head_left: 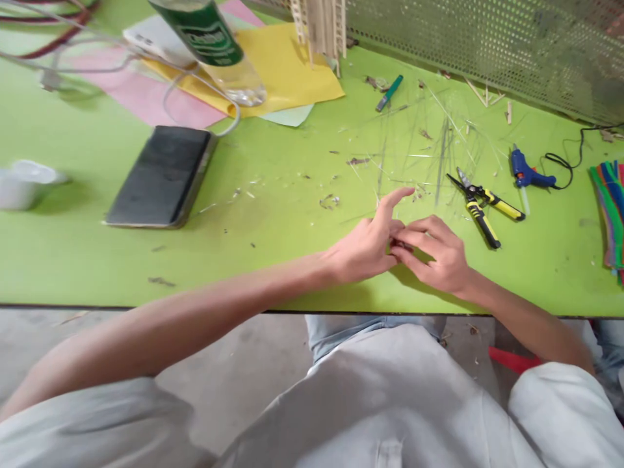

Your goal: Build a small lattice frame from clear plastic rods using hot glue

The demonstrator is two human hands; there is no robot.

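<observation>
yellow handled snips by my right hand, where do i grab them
Grip the two yellow-and-black handles of the snips from the near right, using the right hand, which lies closest. The handles splay apart toward that side, so a hand can probably close around both, while the blades point away toward the thin strands.

Small dark fragment (400, 244), mostly hidden by fingers, pinched between left hand (361, 248) and right hand (433, 255)

The green tabletop (273, 266) carries a black phone (160, 177) at left, pink paper (141, 94) and yellow paper (287, 65) at far left, and yellow-handled snips (482, 218), a blue hot glue gun (525, 170) and thin clear slivers (439, 140) toward the right.
</observation>
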